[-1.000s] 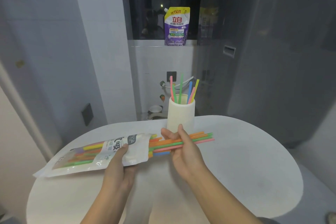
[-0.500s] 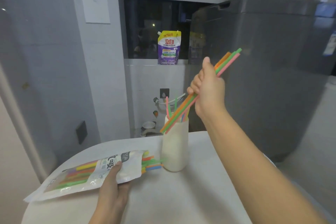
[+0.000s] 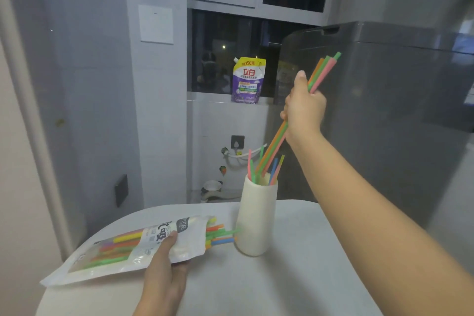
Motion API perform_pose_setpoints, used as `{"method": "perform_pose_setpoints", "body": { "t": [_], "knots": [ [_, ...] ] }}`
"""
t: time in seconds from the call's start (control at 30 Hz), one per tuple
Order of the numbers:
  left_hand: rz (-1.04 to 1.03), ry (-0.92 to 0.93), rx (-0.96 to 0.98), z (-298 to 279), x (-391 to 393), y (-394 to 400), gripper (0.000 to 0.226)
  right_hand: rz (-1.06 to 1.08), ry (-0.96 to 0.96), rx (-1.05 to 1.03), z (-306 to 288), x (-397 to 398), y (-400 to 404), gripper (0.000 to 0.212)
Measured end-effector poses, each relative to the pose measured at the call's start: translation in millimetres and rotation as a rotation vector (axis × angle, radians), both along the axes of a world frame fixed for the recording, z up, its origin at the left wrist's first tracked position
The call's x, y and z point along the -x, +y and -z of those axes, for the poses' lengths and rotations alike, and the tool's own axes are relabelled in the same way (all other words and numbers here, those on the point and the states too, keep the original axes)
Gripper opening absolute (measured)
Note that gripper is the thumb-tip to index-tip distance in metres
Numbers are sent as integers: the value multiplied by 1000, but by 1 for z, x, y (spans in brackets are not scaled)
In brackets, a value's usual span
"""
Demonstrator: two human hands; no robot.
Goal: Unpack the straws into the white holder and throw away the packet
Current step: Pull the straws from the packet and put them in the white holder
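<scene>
White and rounded, the table (image 3: 295, 264) stands in a grey-tiled room by a dark window, a purple pouch (image 3: 248, 81) on the sill. Near the table's far edge stands the white holder (image 3: 256, 215), a few straws inside. The right hand (image 3: 304, 108) grips a tilted straw bundle (image 3: 322, 72), lower ends entering the holder. The left hand (image 3: 164, 272) pinches the packet (image 3: 123, 249) at the left edge, coloured straws poking out.

The purple and yellow spouted refill pouch (image 3: 248, 80) on the window ledge reads "150克" on its yellow top and "立白" in red below, while the white and clear plastic straw packet (image 3: 133, 246) on the table shows a large black "吸", its smaller print illegible.
</scene>
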State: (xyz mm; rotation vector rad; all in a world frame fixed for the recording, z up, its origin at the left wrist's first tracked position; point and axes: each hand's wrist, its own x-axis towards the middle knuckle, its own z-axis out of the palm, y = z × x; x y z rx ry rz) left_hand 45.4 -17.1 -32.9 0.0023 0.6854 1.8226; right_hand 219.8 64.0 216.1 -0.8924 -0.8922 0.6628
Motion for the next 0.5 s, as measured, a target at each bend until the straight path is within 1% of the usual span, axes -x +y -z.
{"method": "perform_pose_setpoints", "body": {
  "t": [0.1, 0.17, 0.27, 0.37, 0.43, 0.5],
  "knots": [
    [3, -1, -8, 0, 2, 0, 47, -16, -105, 62, 14, 7, 11, 33],
    [4, 3, -12, -1, 2, 0, 47, -23, -213, 124, 27, 9, 15, 32],
    [11, 3, -13, -1, 2, 0, 43, -34, -325, 175, 45, 5, 18, 28],
    [11, 8, -17, -1, 1, 0, 41, -3, -384, 197, 55, -2, 18, 17],
    [-2, 1, -13, 0, 1, 1, 41, 37, -419, 177, 59, -6, 17, 3],
    [-5, 6, -11, 0, 1, 1, 37, 80, -466, 118, 62, -9, 15, 14]
  ]
}}
